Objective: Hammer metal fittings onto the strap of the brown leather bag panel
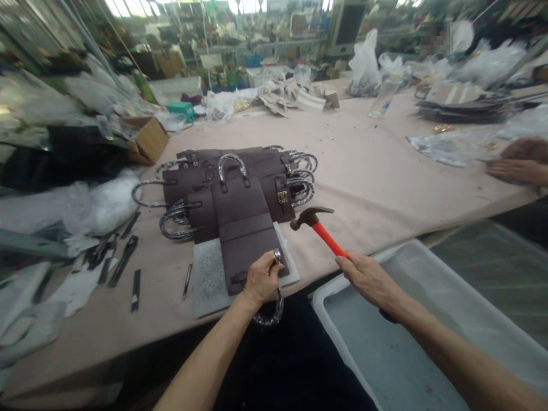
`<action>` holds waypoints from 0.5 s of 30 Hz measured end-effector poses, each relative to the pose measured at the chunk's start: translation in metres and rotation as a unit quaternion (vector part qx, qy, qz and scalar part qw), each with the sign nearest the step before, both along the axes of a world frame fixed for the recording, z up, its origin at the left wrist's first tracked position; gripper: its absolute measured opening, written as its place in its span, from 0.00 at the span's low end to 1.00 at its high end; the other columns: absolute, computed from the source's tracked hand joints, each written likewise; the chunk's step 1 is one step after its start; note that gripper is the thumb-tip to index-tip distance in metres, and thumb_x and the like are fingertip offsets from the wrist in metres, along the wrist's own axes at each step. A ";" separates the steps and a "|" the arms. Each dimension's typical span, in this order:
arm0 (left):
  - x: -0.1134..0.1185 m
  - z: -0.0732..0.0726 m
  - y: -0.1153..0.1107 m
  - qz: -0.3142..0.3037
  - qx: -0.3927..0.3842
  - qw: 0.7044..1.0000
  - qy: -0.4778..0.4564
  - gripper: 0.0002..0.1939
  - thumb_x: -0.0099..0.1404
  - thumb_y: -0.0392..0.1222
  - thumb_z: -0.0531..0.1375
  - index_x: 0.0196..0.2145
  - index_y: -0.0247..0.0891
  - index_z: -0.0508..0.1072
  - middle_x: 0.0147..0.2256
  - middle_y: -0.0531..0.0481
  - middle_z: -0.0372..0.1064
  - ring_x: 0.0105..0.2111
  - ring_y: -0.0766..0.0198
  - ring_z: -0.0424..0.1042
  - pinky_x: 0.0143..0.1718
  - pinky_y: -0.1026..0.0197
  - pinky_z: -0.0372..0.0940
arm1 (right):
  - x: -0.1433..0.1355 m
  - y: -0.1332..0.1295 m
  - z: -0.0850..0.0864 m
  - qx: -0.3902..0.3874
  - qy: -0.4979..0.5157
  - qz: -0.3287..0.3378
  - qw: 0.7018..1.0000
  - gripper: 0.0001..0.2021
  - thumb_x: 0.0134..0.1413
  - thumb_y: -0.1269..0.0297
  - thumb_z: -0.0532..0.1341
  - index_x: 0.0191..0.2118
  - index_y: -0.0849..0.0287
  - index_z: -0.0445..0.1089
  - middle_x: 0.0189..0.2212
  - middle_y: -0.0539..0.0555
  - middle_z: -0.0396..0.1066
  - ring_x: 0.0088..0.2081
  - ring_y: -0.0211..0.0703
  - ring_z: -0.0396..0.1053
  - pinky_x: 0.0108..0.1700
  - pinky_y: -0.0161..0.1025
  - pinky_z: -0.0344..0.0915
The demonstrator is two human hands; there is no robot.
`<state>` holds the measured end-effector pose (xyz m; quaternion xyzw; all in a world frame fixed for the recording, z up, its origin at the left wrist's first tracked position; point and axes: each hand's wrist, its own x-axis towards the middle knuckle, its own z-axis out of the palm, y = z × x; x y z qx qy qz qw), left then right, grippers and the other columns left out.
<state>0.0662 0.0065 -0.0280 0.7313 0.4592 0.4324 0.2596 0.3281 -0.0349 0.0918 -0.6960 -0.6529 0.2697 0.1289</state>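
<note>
My left hand is closed round a short, round-topped metal punch, upright near the front end of a dark brown leather bag panel. The punch's lower end is hidden by my fingers. My right hand grips a claw hammer by its red handle, its head raised to the right of the punch. Beneath the panel lies a grey stone slab. One wrapped handle hangs over the table edge below my left hand. Behind, several more brown bag panels with plastic-wrapped handles are stacked.
Strips and tools lie at the left, with a thin metal rod beside the slab. A grey plastic bin stands below the table edge on the right. Another person's hand rests at the far right. A cardboard box stands back left.
</note>
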 end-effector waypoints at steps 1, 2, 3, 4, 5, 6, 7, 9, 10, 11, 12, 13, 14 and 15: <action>0.000 0.000 0.000 -0.002 0.000 1.000 -0.003 0.09 0.65 0.31 0.59 0.41 0.40 0.75 0.43 0.46 0.78 0.44 0.57 0.78 0.49 0.55 0.74 | 0.003 0.007 -0.015 -0.022 0.000 -0.012 1.000 0.19 0.69 0.52 0.45 0.28 0.54 0.56 0.21 0.48 0.61 0.23 0.40 0.62 0.28 0.36 0.56; 0.000 0.001 0.001 -0.003 0.000 1.000 -0.005 0.09 0.65 0.31 0.59 0.41 0.40 0.75 0.44 0.46 0.78 0.45 0.57 0.78 0.49 0.55 0.74 | 0.006 0.014 -0.030 -0.041 -0.007 -0.022 0.999 0.19 0.70 0.54 0.44 0.28 0.54 0.57 0.21 0.49 0.61 0.23 0.40 0.62 0.27 0.36 0.57; -0.001 0.001 0.001 -0.003 -0.001 1.000 -0.005 0.09 0.65 0.31 0.59 0.41 0.40 0.75 0.44 0.45 0.78 0.45 0.57 0.78 0.50 0.55 0.74 | 0.007 0.020 -0.043 -0.053 -0.019 -0.029 0.998 0.18 0.70 0.56 0.44 0.28 0.55 0.58 0.21 0.49 0.62 0.23 0.41 0.62 0.28 0.36 0.58; -0.001 0.002 0.002 -0.004 -0.002 1.000 -0.004 0.09 0.65 0.31 0.59 0.41 0.40 0.74 0.44 0.45 0.78 0.46 0.56 0.78 0.51 0.54 0.73 | 0.008 0.025 -0.053 -0.056 -0.035 -0.034 0.997 0.18 0.70 0.58 0.45 0.29 0.56 0.60 0.22 0.51 0.64 0.24 0.42 0.63 0.29 0.37 0.59; -0.001 0.002 0.002 -0.006 -0.004 1.000 -0.001 0.08 0.65 0.31 0.59 0.40 0.40 0.74 0.44 0.45 0.78 0.47 0.56 0.78 0.52 0.54 0.73 | 0.007 0.028 -0.061 -0.050 -0.049 -0.039 0.997 0.17 0.70 0.59 0.46 0.31 0.58 0.63 0.25 0.54 0.67 0.27 0.44 0.66 0.32 0.39 0.62; -0.002 0.003 0.002 -0.009 -0.008 1.000 0.003 0.07 0.65 0.32 0.59 0.40 0.40 0.74 0.45 0.44 0.78 0.48 0.55 0.78 0.52 0.53 0.73 | 0.004 0.031 -0.066 -0.038 -0.058 -0.043 0.997 0.15 0.69 0.60 0.49 0.34 0.60 0.66 0.31 0.58 0.70 0.32 0.47 0.68 0.36 0.41 0.64; -0.002 0.003 0.003 -0.011 -0.013 1.000 0.008 0.07 0.66 0.33 0.60 0.40 0.40 0.74 0.45 0.44 0.78 0.49 0.55 0.77 0.53 0.53 0.73 | -0.001 0.032 -0.069 -0.017 -0.068 -0.040 0.997 0.13 0.68 0.61 0.51 0.39 0.62 0.68 0.38 0.63 0.72 0.38 0.50 0.70 0.42 0.44 0.65; -0.004 0.005 0.002 -0.012 -0.025 1.000 0.015 0.06 0.67 0.35 0.60 0.42 0.40 0.73 0.47 0.43 0.77 0.49 0.55 0.77 0.53 0.52 0.72 | -0.018 0.032 -0.070 0.062 -0.076 0.006 0.995 0.13 0.66 0.61 0.56 0.50 0.63 0.69 0.53 0.68 0.68 0.52 0.57 0.66 0.54 0.50 0.62; -0.005 0.006 0.001 -0.009 -0.030 0.999 0.016 0.06 0.67 0.36 0.60 0.43 0.40 0.73 0.47 0.43 0.77 0.49 0.55 0.77 0.54 0.52 0.72 | -0.028 0.031 -0.071 0.110 -0.071 0.052 0.990 0.16 0.65 0.61 0.58 0.55 0.63 0.68 0.58 0.68 0.65 0.56 0.59 0.63 0.59 0.53 0.59; -0.005 0.007 0.000 -0.007 -0.034 0.999 0.016 0.07 0.68 0.38 0.60 0.44 0.40 0.74 0.48 0.43 0.77 0.49 0.55 0.77 0.54 0.52 0.72 | -0.040 0.031 -0.072 0.153 -0.057 0.105 0.981 0.19 0.64 0.61 0.60 0.57 0.61 0.67 0.60 0.67 0.64 0.58 0.60 0.61 0.61 0.55 0.56; -0.005 0.007 -0.002 -0.005 -0.037 0.999 0.014 0.07 0.68 0.39 0.60 0.44 0.40 0.74 0.49 0.42 0.76 0.50 0.55 0.77 0.55 0.52 0.71 | -0.053 0.030 -0.074 0.185 -0.038 0.156 0.970 0.19 0.64 0.61 0.61 0.58 0.60 0.67 0.60 0.65 0.64 0.59 0.60 0.61 0.62 0.55 0.56; -0.004 0.008 -0.004 -0.004 -0.040 0.999 0.009 0.08 0.69 0.40 0.59 0.45 0.40 0.74 0.49 0.42 0.76 0.50 0.55 0.76 0.55 0.51 0.71 | -0.064 0.030 -0.078 0.199 -0.014 0.194 0.960 0.18 0.63 0.63 0.62 0.57 0.59 0.68 0.59 0.64 0.66 0.57 0.58 0.62 0.61 0.55 0.58; -0.003 0.008 -0.005 -0.003 -0.043 0.999 0.003 0.08 0.69 0.40 0.59 0.44 0.40 0.75 0.48 0.43 0.77 0.50 0.55 0.76 0.56 0.51 0.71 | -0.075 0.029 -0.083 0.199 0.013 0.212 0.957 0.17 0.62 0.65 0.62 0.56 0.59 0.70 0.57 0.62 0.67 0.56 0.56 0.63 0.60 0.53 0.59; -0.001 0.008 -0.006 0.002 -0.050 0.999 -0.006 0.08 0.68 0.41 0.59 0.44 0.40 0.75 0.47 0.43 0.77 0.49 0.55 0.76 0.56 0.51 0.71 | -0.084 0.029 -0.088 0.192 0.037 0.214 0.957 0.16 0.62 0.67 0.62 0.55 0.59 0.71 0.55 0.61 0.69 0.54 0.54 0.64 0.58 0.52 0.61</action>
